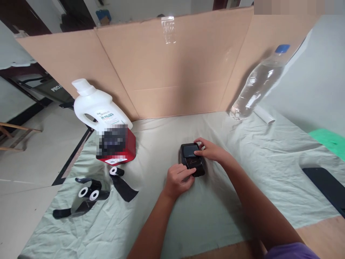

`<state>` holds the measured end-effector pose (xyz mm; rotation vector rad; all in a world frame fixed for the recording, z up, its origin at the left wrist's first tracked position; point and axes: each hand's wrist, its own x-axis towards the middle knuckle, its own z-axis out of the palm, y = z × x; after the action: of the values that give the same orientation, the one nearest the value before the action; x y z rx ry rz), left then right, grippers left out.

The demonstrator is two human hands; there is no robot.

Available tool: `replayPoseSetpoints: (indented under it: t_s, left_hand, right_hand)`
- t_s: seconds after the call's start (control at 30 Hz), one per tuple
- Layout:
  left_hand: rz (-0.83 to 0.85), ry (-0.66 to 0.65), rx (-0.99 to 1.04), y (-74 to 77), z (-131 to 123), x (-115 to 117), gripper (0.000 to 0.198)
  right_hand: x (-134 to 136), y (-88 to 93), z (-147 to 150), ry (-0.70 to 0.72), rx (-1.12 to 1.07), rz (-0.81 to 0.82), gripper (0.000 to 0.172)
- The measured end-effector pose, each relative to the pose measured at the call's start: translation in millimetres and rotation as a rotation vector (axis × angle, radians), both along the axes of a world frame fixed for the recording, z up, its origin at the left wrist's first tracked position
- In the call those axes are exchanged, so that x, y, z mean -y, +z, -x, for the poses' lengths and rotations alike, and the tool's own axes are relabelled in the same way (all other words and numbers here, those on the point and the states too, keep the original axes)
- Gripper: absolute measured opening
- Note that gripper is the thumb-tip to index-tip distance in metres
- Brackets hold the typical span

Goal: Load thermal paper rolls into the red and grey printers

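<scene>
A small black portable printer point(192, 157) lies on the cloth in front of me, its dark screen on the far half and a glossy cover on the near half. My right hand point(208, 149) grips its far right corner, thumb on the screen's edge and index finger at the top. Against the near left side is my left hand point(179, 180), its index finger stretched over the cover and the other fingers curled. Part of the cover is hidden under that finger.
Black rolls with white cores point(94, 195) and loose strips lie at left, near a red box point(130, 147) and a white detergent bottle point(97, 104). A cardboard panel point(161, 72) stands behind. At right are a water bottle point(258, 86), a white tube point(264, 115) and a phone point(327, 187).
</scene>
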<state>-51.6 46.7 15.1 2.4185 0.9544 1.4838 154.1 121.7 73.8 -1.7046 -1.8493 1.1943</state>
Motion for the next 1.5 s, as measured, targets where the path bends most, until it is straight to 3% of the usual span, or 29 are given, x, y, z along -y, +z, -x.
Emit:
replayPoseSetpoints:
  t_s: [0.3, 0.47, 0.57, 0.8, 1.0, 1.1, 1.33, 1.43, 1.5]
  left_hand:
    - [0.04, 0.001, 0.011, -0.6, 1.9, 3.1, 0.021]
    - [0.413, 0.152, 0.097, -2.5, 2.7, -1.5, 0.039]
    - [0.567, 0.214, 0.098, -2.4, 3.9, -7.5, 0.038]
    - [0.57, 0.235, 0.067, 0.8, 2.8, -7.9, 0.034]
    - [0.632, 0.378, -0.026, 9.2, 0.1, -5.5, 0.03]
    - [0.623, 0.337, -0.014, 8.3, 0.8, -4.7, 0.032]
    - [0.612, 0.174, 0.158, -3.5, 6.9, -11.7, 0.037]
    - [0.678, 0.172, 0.294, -6.5, 9.9, -13.9, 0.042]
    - [0.696, 0.188, 0.346, -7.4, 11.3, -14.5, 0.044]
  right_hand:
    - [6.4, 14.6, 3.1, 0.011, 0.065, 0.039, 0.045]
    - [8.9, 14.9, 3.5, 0.004, 0.07, 0.042, 0.047]
    - [10.3, 16.0, 4.4, 0.001, 0.068, 0.051, 0.047]
    - [8.4, 6.2, -0.9, 0.029, 0.002, 0.07, 0.05]
    - [7.8, 2.0, -2.0, 0.009, -0.08, 0.145, 0.05]
    - [10.5, 3.0, -0.2, -0.008, -0.098, 0.156, 0.053]
    - [25.9, -16.8, 1.7, -0.116, -0.079, -0.075, 0.059]
    - [48.1, -31.3, 8.9, -0.241, -0.078, -0.188, 0.052]
    - [66.9, -38.0, 19.0, -0.223, -0.055, -0.27, 0.052]
